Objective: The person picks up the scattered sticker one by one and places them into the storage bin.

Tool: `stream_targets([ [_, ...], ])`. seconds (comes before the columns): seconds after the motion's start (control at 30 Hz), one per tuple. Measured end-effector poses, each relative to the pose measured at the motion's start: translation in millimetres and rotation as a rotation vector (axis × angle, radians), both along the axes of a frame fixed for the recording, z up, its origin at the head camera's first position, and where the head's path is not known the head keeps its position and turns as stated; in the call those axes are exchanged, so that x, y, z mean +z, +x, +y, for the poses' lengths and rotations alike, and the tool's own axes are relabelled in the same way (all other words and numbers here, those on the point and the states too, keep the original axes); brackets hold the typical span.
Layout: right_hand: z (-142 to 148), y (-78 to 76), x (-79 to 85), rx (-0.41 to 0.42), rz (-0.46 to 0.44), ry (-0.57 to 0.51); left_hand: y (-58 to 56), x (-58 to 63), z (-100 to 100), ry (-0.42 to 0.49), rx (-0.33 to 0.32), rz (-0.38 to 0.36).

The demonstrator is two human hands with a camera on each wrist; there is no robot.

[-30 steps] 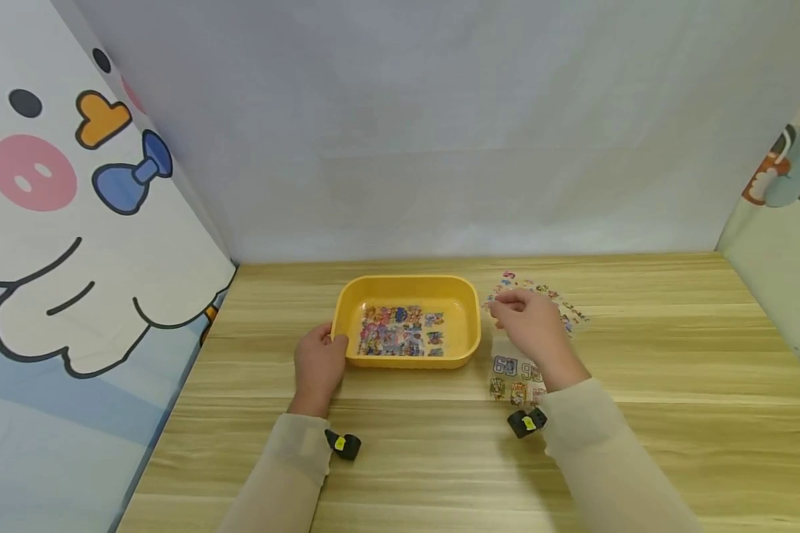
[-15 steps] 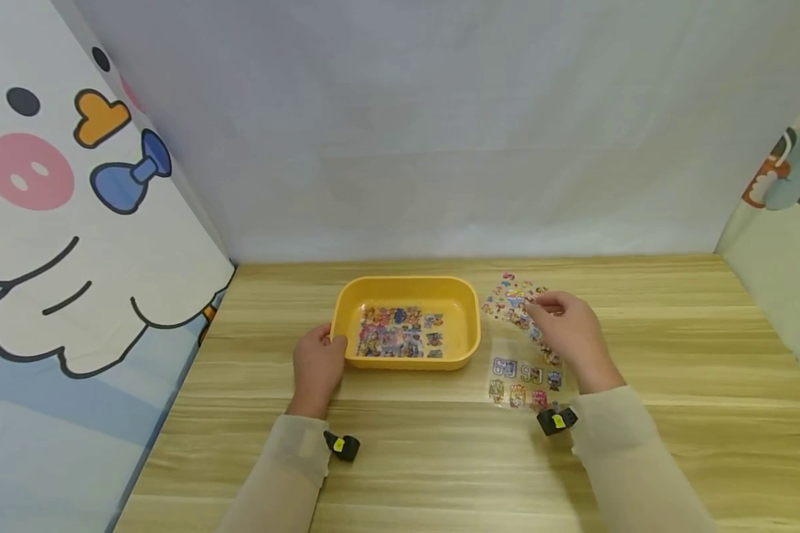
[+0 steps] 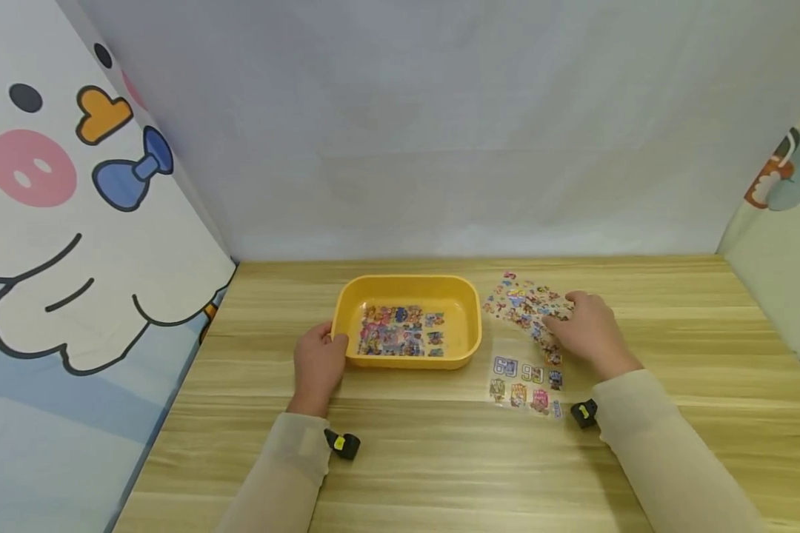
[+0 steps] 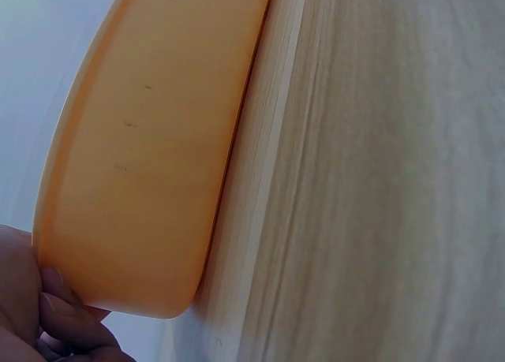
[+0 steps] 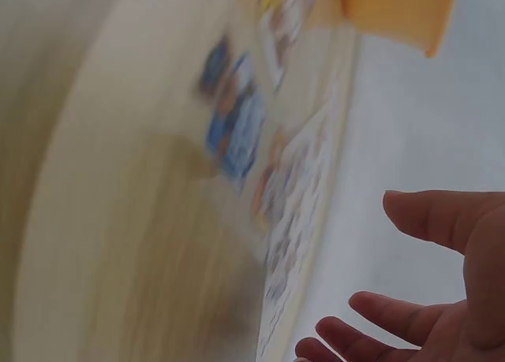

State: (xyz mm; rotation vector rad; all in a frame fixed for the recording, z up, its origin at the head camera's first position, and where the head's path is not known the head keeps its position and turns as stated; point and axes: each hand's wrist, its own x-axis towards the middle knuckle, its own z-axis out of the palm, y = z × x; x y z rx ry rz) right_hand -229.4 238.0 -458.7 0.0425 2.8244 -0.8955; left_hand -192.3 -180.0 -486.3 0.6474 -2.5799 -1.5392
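Note:
A yellow plastic tray (image 3: 450, 363) sits on the table with clear sticker sheets (image 3: 393, 333) lying inside. My left hand (image 3: 318, 370) grips its left end near the front corner; fingers and rim also show in the left wrist view. Right of the tray lies a sheet of small colourful stickers (image 3: 523, 300), partly over another transparent sticker sheet (image 3: 523, 386) with numbers and cartoon figures. My right hand (image 3: 590, 333) hovers at the small-sticker sheet's right edge. In the right wrist view its thumb and fingers (image 5: 402, 319) are spread apart, holding nothing.
The wood-grain table (image 3: 453, 459) meets a pale cloth backdrop (image 3: 440, 148) behind the tray. Printed cartoon panels stand at both sides, the left panel (image 3: 73, 259) being larger in view. A black wrist camera (image 3: 583, 413) sits by the right cuff.
My right hand has moved right from beside the tray to the sticker sheets' right edge, its fingers parting and more of the sheets coming into view. The left hand and tray have stayed put.

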Motion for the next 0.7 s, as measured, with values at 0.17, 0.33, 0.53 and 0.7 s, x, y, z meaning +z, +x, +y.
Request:
stream_targets([
  [0.17, 8, -7.3, 5.0, 0.012, -0.045, 0.053, 0.0, 0.5, 0, 0.001, 0.010, -0.001],
  [0.33, 13, -12.5, 10.8, 0.026, -0.108, 0.103, 0.0, -0.5, 0, 0.005, 0.004, 0.000],
  [0.53, 19, -18.8, 12.1, 0.057, -0.143, 0.171, 0.3, -1.0, -1, 0.010, 0.005, 0.008],
  [0.7, 24, -22.3, 7.0, 0.071, -0.160, 0.187, 0.7, -0.4, -1, 0.018, 0.001, 0.008],
])
